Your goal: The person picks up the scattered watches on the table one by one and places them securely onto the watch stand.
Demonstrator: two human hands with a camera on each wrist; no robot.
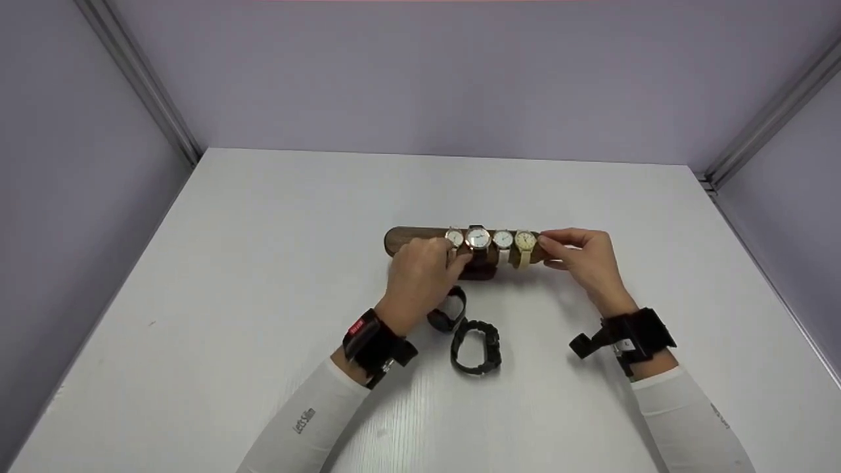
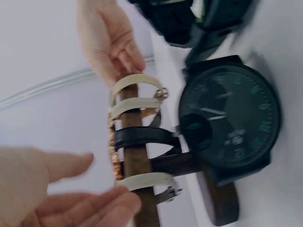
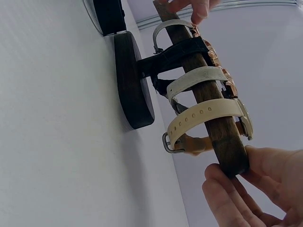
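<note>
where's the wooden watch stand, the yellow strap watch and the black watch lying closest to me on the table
wooden watch stand [image 1: 402,239], head view, bare left end of the bar
yellow strap watch [image 1: 525,241], head view, its dial
black watch [image 1: 476,346], head view, its looped strap, on the table

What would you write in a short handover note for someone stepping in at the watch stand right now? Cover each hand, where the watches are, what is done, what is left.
Left hand: fingers at the leftmost pale-strapped watch on the brown wooden bar stand.
Right hand: grips the bar's right end.
Done: four watches hang on the bar, including the black-strapped watch and the cream-strapped watch.
Left: two black watches lie on the white table in front of the stand.
</note>
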